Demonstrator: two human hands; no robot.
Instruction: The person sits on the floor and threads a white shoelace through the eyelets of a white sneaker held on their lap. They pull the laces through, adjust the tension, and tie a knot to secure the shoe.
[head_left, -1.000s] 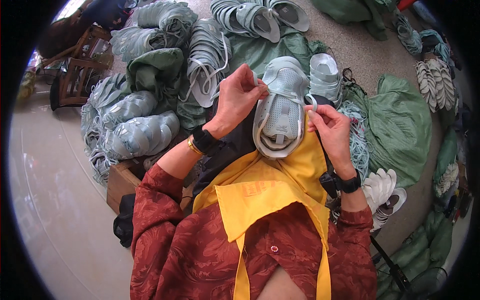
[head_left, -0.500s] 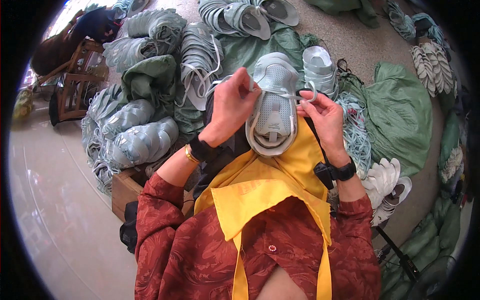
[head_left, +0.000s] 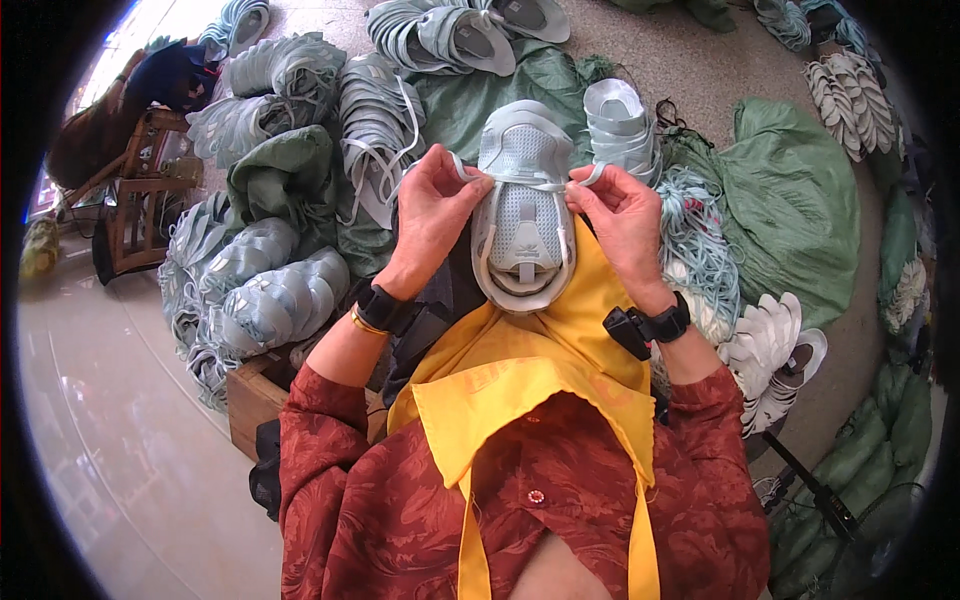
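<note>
A pale blue-grey shoe upper [head_left: 524, 222] lies on my lap over the yellow apron, its toe pointing away from me. A light shoelace [head_left: 540, 186] runs across its front, through the sides at the base of the tongue. On the left of the upper, my left hand [head_left: 432, 218] pinches one end of the lace between thumb and finger, with a bit curling above the fingertips. My right hand [head_left: 622, 222] pinches the other end close against the right side, a short loop rising over the thumb. Both hands are closed.
Nested stacks of similar uppers [head_left: 285, 290] lie to the left, with more [head_left: 380, 140] beyond. A short stack [head_left: 620, 130] stands beyond my right hand. Loose laces [head_left: 695, 235] hang in a bundle at right, by a green sack [head_left: 790, 200]. White pieces [head_left: 765, 345] lie nearer.
My left hand has moved from over the upper to its left side. My right fingers have closed on the lace nearer the upper, and the lace now lies straighter across. The whole view has shifted slightly.
</note>
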